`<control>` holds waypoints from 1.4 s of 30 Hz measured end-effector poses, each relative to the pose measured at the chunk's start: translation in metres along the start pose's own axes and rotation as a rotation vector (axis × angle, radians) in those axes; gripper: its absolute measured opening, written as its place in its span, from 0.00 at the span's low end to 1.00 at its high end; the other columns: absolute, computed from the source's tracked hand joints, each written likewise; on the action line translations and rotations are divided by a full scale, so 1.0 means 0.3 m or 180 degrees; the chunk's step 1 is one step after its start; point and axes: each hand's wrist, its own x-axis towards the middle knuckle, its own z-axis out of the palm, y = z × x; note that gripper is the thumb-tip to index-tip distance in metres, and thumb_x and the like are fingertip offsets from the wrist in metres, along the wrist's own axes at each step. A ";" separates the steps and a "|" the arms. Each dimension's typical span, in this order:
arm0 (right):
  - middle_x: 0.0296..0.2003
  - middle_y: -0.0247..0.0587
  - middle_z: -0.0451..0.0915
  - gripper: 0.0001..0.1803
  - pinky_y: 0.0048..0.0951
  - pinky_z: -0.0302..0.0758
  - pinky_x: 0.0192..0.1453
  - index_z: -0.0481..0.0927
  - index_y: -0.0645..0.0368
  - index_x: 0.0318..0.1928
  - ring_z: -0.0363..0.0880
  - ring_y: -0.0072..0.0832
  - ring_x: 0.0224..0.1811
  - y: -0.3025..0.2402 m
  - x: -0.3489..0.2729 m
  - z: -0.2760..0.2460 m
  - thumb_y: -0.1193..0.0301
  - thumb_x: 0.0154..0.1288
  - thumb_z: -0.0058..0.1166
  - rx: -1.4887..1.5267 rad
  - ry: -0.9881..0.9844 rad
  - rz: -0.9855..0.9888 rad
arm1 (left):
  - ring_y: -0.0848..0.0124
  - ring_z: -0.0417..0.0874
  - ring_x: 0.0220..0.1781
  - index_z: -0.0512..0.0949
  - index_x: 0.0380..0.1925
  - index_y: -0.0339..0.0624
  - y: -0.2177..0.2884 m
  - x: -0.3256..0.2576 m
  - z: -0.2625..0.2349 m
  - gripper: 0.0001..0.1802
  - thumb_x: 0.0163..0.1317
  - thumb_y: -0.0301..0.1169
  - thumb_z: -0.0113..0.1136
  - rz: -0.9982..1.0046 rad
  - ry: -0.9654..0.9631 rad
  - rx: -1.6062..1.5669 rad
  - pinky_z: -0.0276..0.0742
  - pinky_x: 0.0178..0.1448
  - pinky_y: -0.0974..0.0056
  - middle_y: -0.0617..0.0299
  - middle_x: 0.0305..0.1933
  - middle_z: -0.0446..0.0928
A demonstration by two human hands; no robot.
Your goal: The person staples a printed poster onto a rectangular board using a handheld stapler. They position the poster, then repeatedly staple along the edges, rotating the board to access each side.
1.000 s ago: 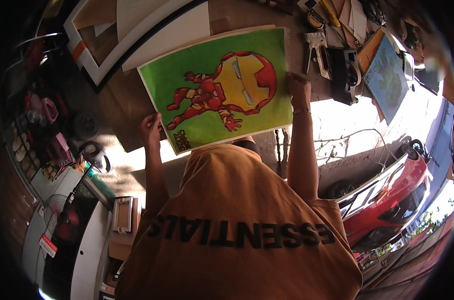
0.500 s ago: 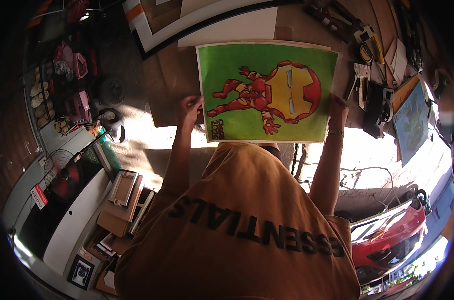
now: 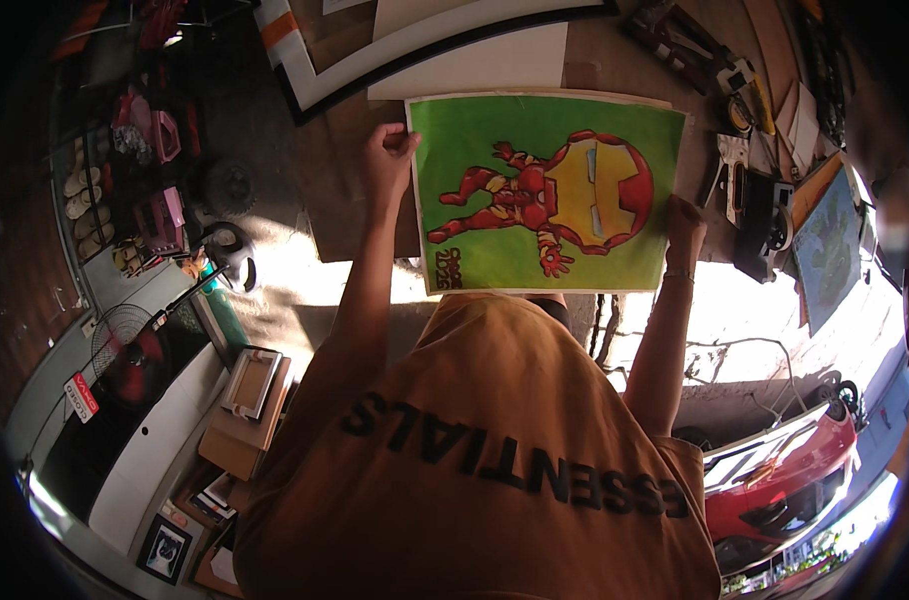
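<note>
Left fingers (image 3: 406, 143) moved up, and with right fingers (image 3: 684, 209) pinch the painting (image 3: 535, 195), still apart from the frame (image 3: 425, 46) beyond.

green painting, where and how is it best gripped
The green painting is probably best pinched lightly by its left and right edges, the left hand coming from the left, the right hand from the right. It is a thin, flat sheet, wider than tall, so opposite edges should support it evenly and keep fingers off the red and yellow figure.
</note>
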 end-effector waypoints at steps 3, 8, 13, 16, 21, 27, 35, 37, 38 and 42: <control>0.38 0.48 0.89 0.20 0.30 0.78 0.46 0.86 0.69 0.49 0.85 0.26 0.39 0.020 0.011 0.005 0.64 0.68 0.61 -0.0109 0.0044 -0.0202 | 0.75 0.82 0.32 0.84 0.36 0.36 0.010 0.117 0.031 0.11 0.61 0.32 0.74 0.0188 0.0109 0.0046 0.77 0.39 0.67 0.61 0.29 0.84; 0.34 0.47 0.89 0.16 0.32 0.80 0.43 0.88 0.67 0.44 0.87 0.27 0.36 0.042 0.003 0.025 0.65 0.67 0.61 -0.0150 0.0322 -0.0502 | 0.76 0.83 0.31 0.85 0.33 0.33 -0.009 0.174 0.034 0.11 0.61 0.31 0.74 -0.0067 -0.0015 -0.0093 0.77 0.40 0.68 0.60 0.29 0.85; 0.34 0.47 0.89 0.13 0.35 0.81 0.42 0.89 0.63 0.41 0.89 0.32 0.36 0.040 -0.015 0.047 0.65 0.66 0.62 -0.0333 0.0632 -0.0828 | 0.76 0.83 0.32 0.84 0.33 0.31 -0.022 0.179 0.047 0.10 0.60 0.27 0.74 -0.0179 0.0130 -0.0389 0.78 0.41 0.69 0.60 0.31 0.85; 0.34 0.48 0.89 0.14 0.36 0.82 0.42 0.90 0.61 0.41 0.90 0.35 0.37 0.036 -0.014 0.055 0.63 0.65 0.64 -0.0423 0.0740 -0.0640 | 0.75 0.84 0.34 0.83 0.33 0.30 -0.029 0.182 0.053 0.08 0.60 0.24 0.74 -0.0320 0.0218 -0.0581 0.80 0.43 0.69 0.59 0.32 0.85; 0.34 0.49 0.89 0.15 0.37 0.82 0.44 0.90 0.60 0.41 0.90 0.36 0.38 0.032 -0.008 0.069 0.61 0.63 0.65 -0.0203 0.0815 -0.0533 | 0.73 0.86 0.39 0.82 0.35 0.29 -0.034 0.183 0.050 0.08 0.61 0.22 0.72 -0.0167 0.0170 -0.0660 0.80 0.47 0.70 0.56 0.36 0.86; 0.34 0.46 0.90 0.15 0.31 0.80 0.44 0.90 0.61 0.42 0.87 0.27 0.36 0.022 -0.005 0.079 0.61 0.65 0.66 -0.0152 0.0827 -0.0570 | 0.73 0.86 0.40 0.82 0.37 0.28 -0.051 0.177 0.044 0.08 0.62 0.21 0.71 -0.0138 0.0193 -0.0618 0.81 0.49 0.69 0.56 0.37 0.86; 0.35 0.47 0.90 0.18 0.34 0.81 0.45 0.90 0.62 0.42 0.89 0.33 0.38 0.009 0.001 0.076 0.58 0.64 0.65 -0.0481 0.0756 -0.0590 | 0.70 0.84 0.36 0.79 0.39 0.33 -0.038 0.144 0.058 0.12 0.62 0.28 0.73 0.0362 0.0471 0.0108 0.79 0.44 0.66 0.58 0.36 0.84; 0.35 0.48 0.90 0.18 0.35 0.82 0.45 0.90 0.62 0.41 0.90 0.35 0.38 0.012 0.007 0.077 0.59 0.64 0.65 -0.0595 0.0773 -0.0676 | 0.66 0.82 0.33 0.77 0.42 0.38 -0.012 0.082 0.048 0.16 0.61 0.32 0.73 0.0811 0.0562 0.0497 0.77 0.41 0.62 0.57 0.37 0.82; 0.35 0.48 0.89 0.17 0.36 0.82 0.45 0.89 0.62 0.41 0.90 0.36 0.38 0.014 0.008 0.078 0.59 0.64 0.64 -0.0574 0.0838 -0.0747 | 0.66 0.81 0.32 0.78 0.42 0.39 0.000 0.033 0.031 0.16 0.61 0.32 0.74 0.0807 0.0497 0.0744 0.77 0.41 0.61 0.57 0.38 0.82; 0.35 0.50 0.89 0.17 0.36 0.82 0.44 0.89 0.63 0.41 0.90 0.37 0.37 0.023 0.015 0.078 0.59 0.65 0.64 -0.0693 0.0832 -0.0893 | 0.66 0.83 0.32 0.80 0.42 0.40 0.012 -0.233 -0.042 0.14 0.60 0.32 0.74 0.0277 0.0223 0.1244 0.79 0.40 0.59 0.58 0.38 0.84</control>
